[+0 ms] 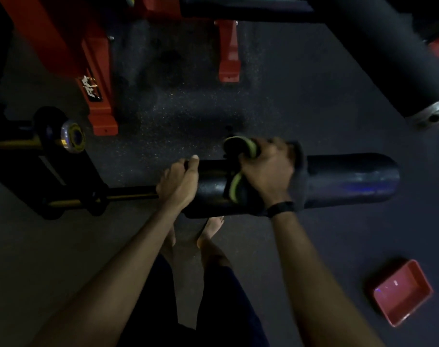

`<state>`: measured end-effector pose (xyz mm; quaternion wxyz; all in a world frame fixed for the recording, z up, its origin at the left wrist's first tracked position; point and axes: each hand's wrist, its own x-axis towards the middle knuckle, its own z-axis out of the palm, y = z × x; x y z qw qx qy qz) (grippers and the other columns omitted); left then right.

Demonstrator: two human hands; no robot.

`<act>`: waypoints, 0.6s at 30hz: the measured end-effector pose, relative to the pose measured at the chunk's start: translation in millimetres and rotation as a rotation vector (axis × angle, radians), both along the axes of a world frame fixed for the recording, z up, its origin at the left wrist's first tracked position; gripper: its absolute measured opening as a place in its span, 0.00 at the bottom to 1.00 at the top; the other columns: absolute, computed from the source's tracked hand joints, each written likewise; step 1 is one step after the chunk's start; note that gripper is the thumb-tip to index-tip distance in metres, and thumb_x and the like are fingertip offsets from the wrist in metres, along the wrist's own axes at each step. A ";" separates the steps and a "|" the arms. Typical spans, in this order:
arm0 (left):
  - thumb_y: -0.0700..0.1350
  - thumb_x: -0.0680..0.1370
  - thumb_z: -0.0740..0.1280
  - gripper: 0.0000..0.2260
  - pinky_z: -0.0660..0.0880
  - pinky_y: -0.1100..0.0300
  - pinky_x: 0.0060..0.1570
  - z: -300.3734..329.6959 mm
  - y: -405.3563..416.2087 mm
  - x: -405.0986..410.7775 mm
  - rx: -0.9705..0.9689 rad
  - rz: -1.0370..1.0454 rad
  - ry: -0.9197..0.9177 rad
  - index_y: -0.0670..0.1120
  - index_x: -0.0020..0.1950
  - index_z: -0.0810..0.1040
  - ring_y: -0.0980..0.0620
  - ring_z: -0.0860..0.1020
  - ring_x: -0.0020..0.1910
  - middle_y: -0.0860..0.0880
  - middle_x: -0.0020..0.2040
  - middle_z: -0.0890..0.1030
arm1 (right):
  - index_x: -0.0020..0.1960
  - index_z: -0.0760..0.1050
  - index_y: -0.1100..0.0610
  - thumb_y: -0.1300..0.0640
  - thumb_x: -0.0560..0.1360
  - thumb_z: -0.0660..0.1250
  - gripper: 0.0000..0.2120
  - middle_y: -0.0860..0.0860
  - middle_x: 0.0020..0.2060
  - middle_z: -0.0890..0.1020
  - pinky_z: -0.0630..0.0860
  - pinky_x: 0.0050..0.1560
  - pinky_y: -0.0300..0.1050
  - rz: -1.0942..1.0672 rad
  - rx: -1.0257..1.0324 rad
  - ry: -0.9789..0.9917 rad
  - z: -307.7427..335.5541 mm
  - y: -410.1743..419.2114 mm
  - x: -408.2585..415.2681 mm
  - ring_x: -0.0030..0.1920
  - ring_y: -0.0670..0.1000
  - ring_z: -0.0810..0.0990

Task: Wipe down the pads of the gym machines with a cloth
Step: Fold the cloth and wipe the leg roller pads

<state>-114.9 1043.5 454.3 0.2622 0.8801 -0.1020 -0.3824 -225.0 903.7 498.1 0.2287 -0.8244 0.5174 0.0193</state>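
On the roller pad [338, 181], lying left to right: right hand [266, 169] pressing the cloth [300, 176] around mid-length, unwiped end rightward; left hand [179, 181] gripping the near-bar end, steadying.

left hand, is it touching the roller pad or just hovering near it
Touching. The head view shows the left hand gripping the near end of the roller pad, thumb over the top.

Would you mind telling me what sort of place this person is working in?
Most likely a gym floor: a black foam roller pad on a machine arm, red steel machine frames, and dark speckled rubber flooring.
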 end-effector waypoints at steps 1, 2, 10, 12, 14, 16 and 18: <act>0.56 0.86 0.52 0.20 0.65 0.52 0.55 -1.0 0.3 -2.5 0.037 0.006 -0.030 0.46 0.63 0.77 0.43 0.74 0.58 0.43 0.56 0.78 | 0.60 0.80 0.50 0.45 0.70 0.68 0.20 0.54 0.53 0.81 0.70 0.62 0.55 0.078 -0.010 -0.020 -2.0 20.7 12.7 0.56 0.58 0.78; 0.53 0.86 0.52 0.19 0.66 0.50 0.58 -4.2 1.9 -4.1 0.060 0.018 -0.045 0.44 0.64 0.76 0.41 0.74 0.61 0.41 0.60 0.78 | 0.62 0.79 0.49 0.45 0.70 0.67 0.21 0.54 0.54 0.80 0.69 0.63 0.55 0.164 0.006 -0.049 -1.8 39.6 24.3 0.57 0.57 0.76; 0.54 0.84 0.46 0.25 0.65 0.48 0.65 -8.9 23.7 -24.1 -0.213 -0.049 -0.352 0.45 0.68 0.77 0.46 0.76 0.59 0.45 0.59 0.82 | 0.64 0.79 0.55 0.49 0.70 0.69 0.23 0.58 0.52 0.82 0.74 0.60 0.58 0.074 -0.139 -0.123 -0.7 -11.3 -40.0 0.53 0.62 0.78; 0.57 0.85 0.44 0.28 0.67 0.46 0.62 -13.4 30.8 -28.2 -0.289 -0.096 -0.433 0.45 0.69 0.76 0.47 0.77 0.57 0.46 0.56 0.83 | 0.62 0.80 0.55 0.47 0.71 0.67 0.22 0.59 0.51 0.82 0.72 0.62 0.61 -0.032 -0.181 -0.057 -0.7 -15.9 -43.9 0.53 0.62 0.78; 0.55 0.85 0.44 0.27 0.67 0.46 0.60 -20.6 35.6 -29.7 -0.329 -0.134 -0.471 0.43 0.69 0.75 0.48 0.77 0.58 0.46 0.58 0.82 | 0.61 0.79 0.51 0.45 0.71 0.65 0.21 0.57 0.49 0.80 0.69 0.64 0.62 0.019 -0.218 0.062 -0.2 9.6 -24.6 0.52 0.61 0.76; 0.53 0.84 0.48 0.24 0.67 0.46 0.60 -28.0 42.5 -32.4 -0.347 -0.164 -0.522 0.41 0.68 0.75 0.45 0.77 0.60 0.44 0.62 0.80 | 0.62 0.77 0.48 0.45 0.69 0.65 0.22 0.55 0.50 0.78 0.66 0.66 0.62 0.157 -0.181 -0.008 0.5 48.4 7.2 0.53 0.59 0.74; 0.53 0.84 0.52 0.21 0.67 0.47 0.59 -36.0 46.3 -33.6 -0.355 -0.196 -0.612 0.40 0.64 0.75 0.40 0.77 0.57 0.39 0.59 0.80 | 0.66 0.76 0.48 0.46 0.70 0.67 0.24 0.53 0.53 0.77 0.66 0.68 0.60 0.300 -0.067 -0.127 0.5 77.0 33.0 0.56 0.56 0.74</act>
